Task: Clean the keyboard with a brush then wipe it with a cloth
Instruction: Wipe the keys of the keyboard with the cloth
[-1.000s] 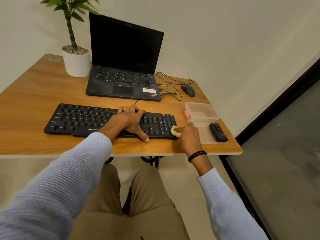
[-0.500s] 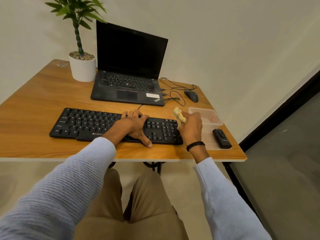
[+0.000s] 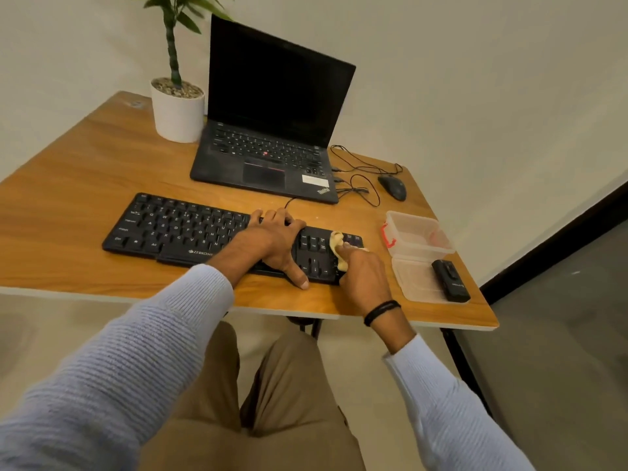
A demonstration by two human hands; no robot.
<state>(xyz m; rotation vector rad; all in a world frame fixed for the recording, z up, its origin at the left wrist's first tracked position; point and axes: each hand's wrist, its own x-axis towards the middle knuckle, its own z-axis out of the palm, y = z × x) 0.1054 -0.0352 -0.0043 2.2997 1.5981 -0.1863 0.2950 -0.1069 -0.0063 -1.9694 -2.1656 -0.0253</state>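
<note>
Big brown wooden worktop (image 3: 68,198) under everything, left side cut off by the picture edge. Black laptop (image 3: 272,96) at the back, lid up, screen dark. Long black keyboard (image 3: 176,229) lying flat near the front edge, just in front of the laptop, with white letters on the keys and a small white name on the front lip, too blurry to read in full. Middle keys hidden under the left hand (image 3: 272,243), right end partly hidden under the right hand (image 3: 363,273). White pot (image 3: 177,113) with little stones and a green plant, just left of the laptop, leaves cut off at the top. See-through plastic box (image 3: 418,232) with a red clip, near the right end of the keyboard but not touching it, with a flat see-through lid (image 3: 418,280) lying right in front of it. Left hand lying flat on the keys, fingers stretched out and loose, gripping nothing, thumb tip down on the wood just in front. Right hand with fingers curled round a small pale yellow cloth (image 3: 338,244), pressing it onto the keys at the right end. Some of the cloth tucked inside the hand, out of sight. Small black thing (image 3: 450,280) on the lid, hard to say what. Dark mouse (image 3: 392,187) right of the laptop, thin black cords (image 3: 356,168) looped beside it. Black band (image 3: 380,312) round the right wrist.
</note>
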